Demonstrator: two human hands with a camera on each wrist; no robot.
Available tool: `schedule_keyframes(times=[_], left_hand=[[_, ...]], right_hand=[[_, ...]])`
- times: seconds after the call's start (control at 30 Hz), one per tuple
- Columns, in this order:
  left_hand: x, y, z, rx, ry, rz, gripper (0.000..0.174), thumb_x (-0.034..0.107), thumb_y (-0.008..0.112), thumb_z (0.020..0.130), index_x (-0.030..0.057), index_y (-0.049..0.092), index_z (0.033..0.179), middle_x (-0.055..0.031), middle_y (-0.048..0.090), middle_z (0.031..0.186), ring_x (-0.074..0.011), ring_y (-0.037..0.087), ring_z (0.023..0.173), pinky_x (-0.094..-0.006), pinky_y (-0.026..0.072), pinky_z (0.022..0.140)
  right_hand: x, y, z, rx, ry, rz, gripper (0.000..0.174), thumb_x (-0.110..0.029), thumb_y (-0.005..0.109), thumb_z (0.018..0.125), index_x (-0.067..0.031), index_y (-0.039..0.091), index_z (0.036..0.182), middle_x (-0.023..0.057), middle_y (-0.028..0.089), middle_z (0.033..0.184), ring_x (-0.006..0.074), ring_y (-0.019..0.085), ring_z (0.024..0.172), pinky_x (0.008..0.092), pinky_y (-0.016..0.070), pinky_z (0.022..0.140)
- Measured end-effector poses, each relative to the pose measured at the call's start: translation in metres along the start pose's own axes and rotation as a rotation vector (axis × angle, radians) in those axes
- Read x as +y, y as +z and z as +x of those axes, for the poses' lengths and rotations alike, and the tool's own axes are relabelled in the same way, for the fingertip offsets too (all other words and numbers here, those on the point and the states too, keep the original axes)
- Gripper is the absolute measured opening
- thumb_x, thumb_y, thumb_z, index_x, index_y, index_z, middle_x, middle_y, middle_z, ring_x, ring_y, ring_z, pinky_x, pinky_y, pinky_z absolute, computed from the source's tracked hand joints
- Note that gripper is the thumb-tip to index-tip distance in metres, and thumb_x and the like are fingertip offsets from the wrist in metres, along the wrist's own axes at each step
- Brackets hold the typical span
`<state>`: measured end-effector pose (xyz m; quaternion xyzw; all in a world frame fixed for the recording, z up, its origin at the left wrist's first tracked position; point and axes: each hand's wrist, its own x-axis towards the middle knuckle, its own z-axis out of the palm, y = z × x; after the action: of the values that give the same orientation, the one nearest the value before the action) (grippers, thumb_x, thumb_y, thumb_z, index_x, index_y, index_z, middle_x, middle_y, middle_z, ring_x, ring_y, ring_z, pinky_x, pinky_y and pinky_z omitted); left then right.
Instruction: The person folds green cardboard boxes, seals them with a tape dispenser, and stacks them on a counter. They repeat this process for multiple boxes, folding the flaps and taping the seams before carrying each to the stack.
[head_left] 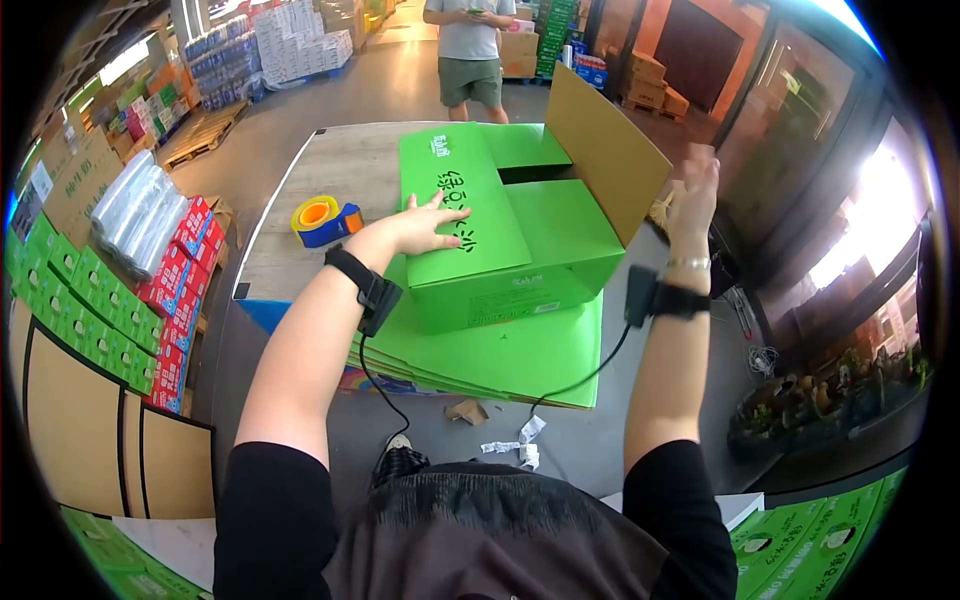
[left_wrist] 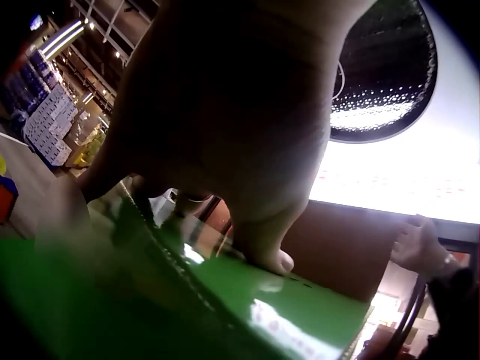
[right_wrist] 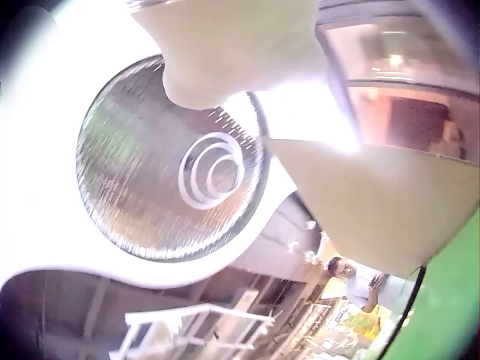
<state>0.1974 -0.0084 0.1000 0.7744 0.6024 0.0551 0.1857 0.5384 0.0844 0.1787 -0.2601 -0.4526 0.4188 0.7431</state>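
A green carton (head_left: 520, 290) stands on a stack of flat green cardboard (head_left: 480, 360). Its left flap (head_left: 465, 205) is folded over the top, while the right flap (head_left: 605, 150) stands up, brown inside facing left. My left hand (head_left: 415, 228) lies spread on the left flap, fingers apart; the left wrist view shows that hand (left_wrist: 225, 150) from behind, thumb on the green surface. Raised to the right of the upright flap, my right hand (head_left: 692, 200) holds nothing, fingers extended upward. In the right wrist view the brown flap (right_wrist: 375, 202) is beside the hand (right_wrist: 232, 52).
A tape dispenser (head_left: 328, 222) lies on the wood-look tabletop (head_left: 345, 165) left of the carton. A person (head_left: 470, 50) stands beyond the table. Paper scraps (head_left: 530, 430) lie on the floor. Stacked goods (head_left: 100, 310) line the left side, glass doors the right.
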Motion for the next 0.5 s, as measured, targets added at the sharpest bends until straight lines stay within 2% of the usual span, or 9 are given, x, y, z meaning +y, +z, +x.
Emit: schedule_keyframes(times=[0.07,0.13,0.17,0.23,0.27,0.33,0.47,0.5], left_hand=[[-0.004,-0.002,0.0,0.004,0.012,-0.015,0.057,0.039,0.051,0.084,0.0244,0.03,0.135,-0.0302,0.009,0.138,-0.0381,0.006,0.131,-0.046,-0.0012,0.107],[-0.006,-0.002,0.001,0.018,-0.024,-0.039,0.059,0.042,0.052,0.082,0.0262,0.031,0.135,-0.0289,0.008,0.139,-0.0409,0.004,0.131,-0.047,-0.0018,0.106],[-0.002,-0.003,0.0,0.018,-0.036,-0.048,0.059,0.044,0.052,0.082,0.0258,0.032,0.134,-0.029,0.008,0.139,-0.0411,0.004,0.131,-0.0476,-0.0027,0.106],[0.005,-0.006,0.001,-0.006,0.01,0.007,0.058,0.045,0.05,0.082,0.0249,0.033,0.134,-0.0291,0.01,0.139,-0.0401,0.001,0.132,-0.0489,-0.0059,0.105],[0.01,-0.004,0.0,-0.028,-0.034,0.003,0.057,0.044,0.051,0.082,0.0268,0.033,0.134,-0.0276,0.008,0.14,-0.0419,-0.001,0.131,-0.0493,-0.0037,0.105],[0.02,-0.004,-0.001,-0.051,-0.122,-0.002,0.056,0.042,0.053,0.082,0.0306,0.033,0.133,-0.0245,0.003,0.142,-0.0455,-0.005,0.129,-0.0501,0.0008,0.105],[0.014,0.011,-0.007,0.103,-0.068,-0.002,0.048,0.038,0.048,0.085,0.0285,0.037,0.131,-0.0202,0.008,0.143,-0.0444,0.0,0.13,-0.0519,0.0049,0.106],[-0.001,0.024,-0.003,0.322,0.068,0.374,0.046,0.037,0.046,0.086,0.0286,0.038,0.131,-0.0188,0.01,0.143,-0.0438,0.002,0.13,-0.0517,0.0066,0.106]], right_hand=[[0.006,0.007,0.001,-0.404,0.544,0.145,0.051,-0.038,0.025,0.095,-0.0031,0.032,0.131,0.008,0.032,0.137,0.0223,0.039,0.118,0.0368,0.0311,0.098],[0.026,0.022,-0.021,-0.787,0.262,-0.393,0.057,-0.045,0.029,0.092,-0.0079,0.028,0.135,0.0088,0.03,0.139,0.0263,0.029,0.126,0.0458,0.0264,0.101],[0.058,0.024,-0.032,-0.974,0.108,-0.819,0.059,-0.049,0.03,0.09,-0.0111,0.029,0.135,0.0089,0.029,0.139,0.0279,0.025,0.128,0.0497,0.0218,0.102],[0.082,0.036,-0.075,-1.127,-0.123,-1.444,0.061,-0.055,0.028,0.087,-0.0166,0.029,0.135,0.0079,0.025,0.141,0.0308,0.018,0.131,0.0546,0.0142,0.103],[0.075,0.041,-0.096,-1.108,-0.185,-1.643,0.061,-0.056,0.025,0.087,-0.0189,0.029,0.135,0.0067,0.022,0.143,0.0321,0.016,0.132,0.0557,0.0111,0.104],[0.079,0.036,-0.097,-1.088,-0.186,-1.607,0.063,-0.058,0.028,0.085,-0.0201,0.03,0.135,0.0057,0.022,0.143,0.0318,0.016,0.132,0.0559,0.0113,0.104],[0.081,0.035,-0.102,-1.04,-0.193,-1.603,0.061,-0.057,0.032,0.084,-0.0209,0.033,0.133,0.0044,0.023,0.143,0.0312,0.018,0.131,0.0556,0.0123,0.104],[0.081,0.035,-0.102,-1.026,-0.201,-1.589,0.06,-0.056,0.032,0.085,-0.021,0.034,0.133,0.0042,0.024,0.142,0.0306,0.019,0.131,0.0555,0.0125,0.104]])
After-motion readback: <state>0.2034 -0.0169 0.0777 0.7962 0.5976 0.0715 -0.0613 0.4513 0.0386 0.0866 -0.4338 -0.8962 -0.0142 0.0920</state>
